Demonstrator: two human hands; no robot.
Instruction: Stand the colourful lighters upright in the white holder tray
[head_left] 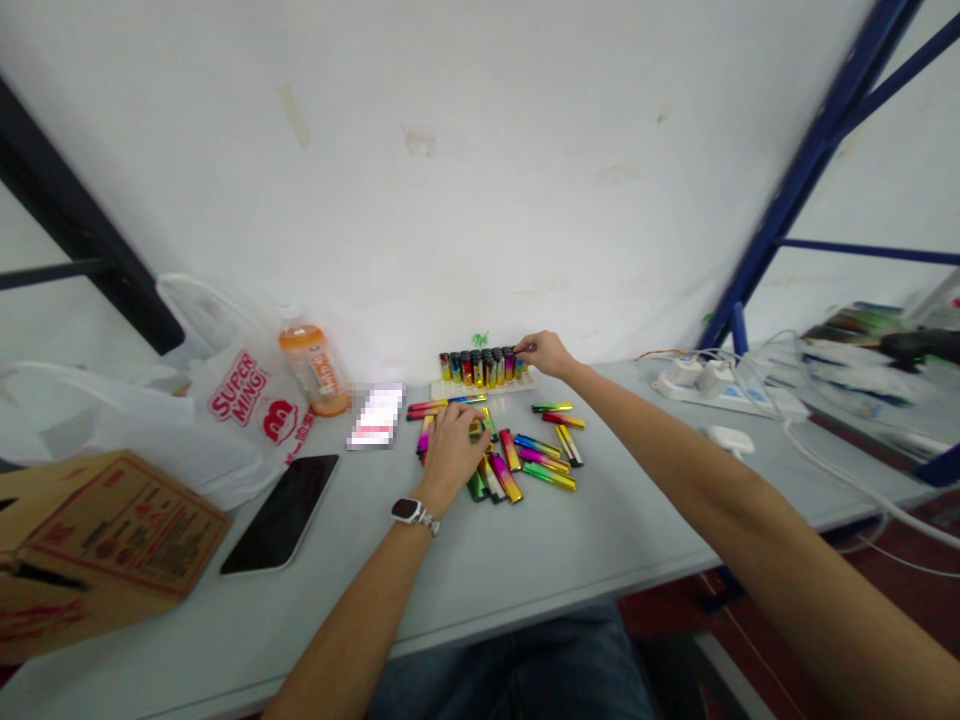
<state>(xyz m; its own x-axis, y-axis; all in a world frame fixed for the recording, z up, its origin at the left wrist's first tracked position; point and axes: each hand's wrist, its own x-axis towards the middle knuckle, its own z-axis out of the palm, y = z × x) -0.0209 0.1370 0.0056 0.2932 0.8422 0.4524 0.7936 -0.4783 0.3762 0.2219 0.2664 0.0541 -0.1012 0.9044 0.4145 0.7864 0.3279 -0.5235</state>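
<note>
Several metallic, many-coloured lighters (pixel 485 369) with black tops stand upright in a row in a pale tray (pixel 487 389) against the wall. At the right end of that row, my right hand (pixel 546 354) is closed, its fingertips pinching the top of a lighter; the fingers hide most of the grip. My left hand (pixel 452 448), with a watch on the wrist, rests over a loose pile of lighters (pixel 505 478). Its fingers are bent but apart, touching lighters, and part of the pile is hidden beneath it. More lighters (pixel 550 475) lie flat to the right.
Left of the pile are a blurred-out bright slip (pixel 377 416), a dark phone (pixel 282 515), an orange drink bottle (pixel 313 365), a white plastic bag (pixel 247 400) and a cardboard box (pixel 112 545). A power strip (pixel 731 388) with cables and a white charger (pixel 730 440) lie right.
</note>
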